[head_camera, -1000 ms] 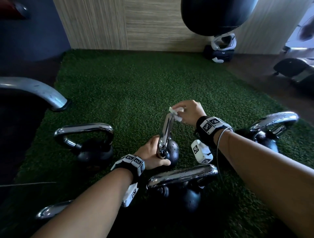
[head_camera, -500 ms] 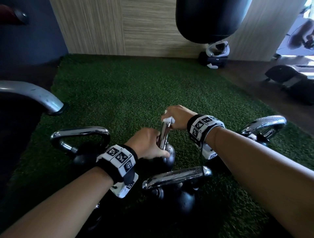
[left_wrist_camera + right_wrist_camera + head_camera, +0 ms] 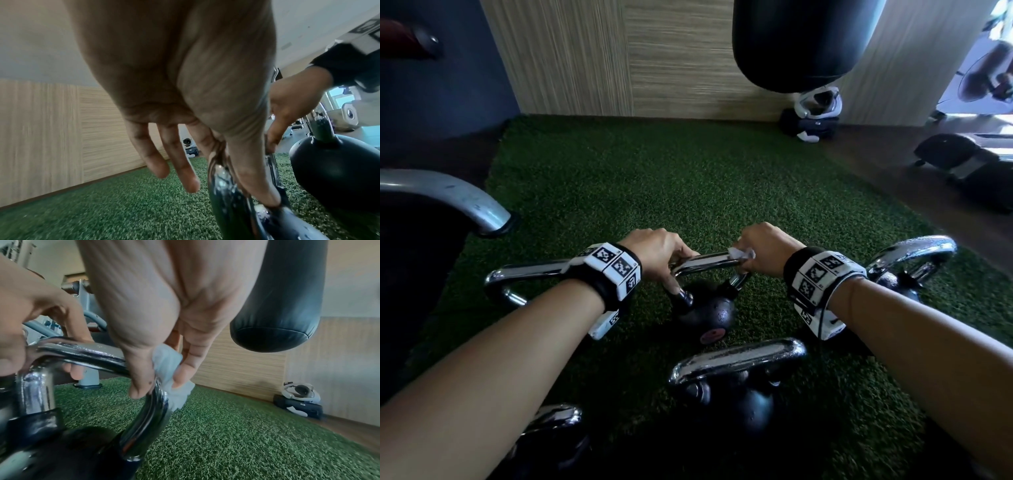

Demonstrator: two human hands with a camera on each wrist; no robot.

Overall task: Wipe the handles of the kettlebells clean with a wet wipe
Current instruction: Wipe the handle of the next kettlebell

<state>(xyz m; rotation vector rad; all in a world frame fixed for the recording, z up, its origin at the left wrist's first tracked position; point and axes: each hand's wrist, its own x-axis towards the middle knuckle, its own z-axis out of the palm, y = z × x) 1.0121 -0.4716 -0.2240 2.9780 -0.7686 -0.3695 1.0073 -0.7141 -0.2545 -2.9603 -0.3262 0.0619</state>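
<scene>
A black kettlebell [image 3: 705,313] with a chrome handle [image 3: 705,263] stands on the green turf [image 3: 688,185] in the middle of the head view. My left hand [image 3: 674,263] grips the handle's left corner, thumb laid down its leg; the little and ring fingers hang free in the left wrist view. My right hand [image 3: 746,260] pinches a white wet wipe [image 3: 741,254] round the handle's right bend. In the right wrist view the wipe [image 3: 170,369] sits between thumb and fingers [image 3: 185,368] against the chrome handle [image 3: 92,353].
More kettlebells ring the middle one: left [image 3: 527,274], near [image 3: 736,359], right [image 3: 914,253], bottom left [image 3: 551,418]. A black punching bag [image 3: 801,41] hangs ahead. A curved metal bar [image 3: 448,195] is at the left, dark equipment [image 3: 962,161] at the right.
The kettlebell has turned, so its handle now lies crosswise instead of edge-on. My left hand moved up from the ball to the handle's left corner. The wipe now sits at the right bend.
</scene>
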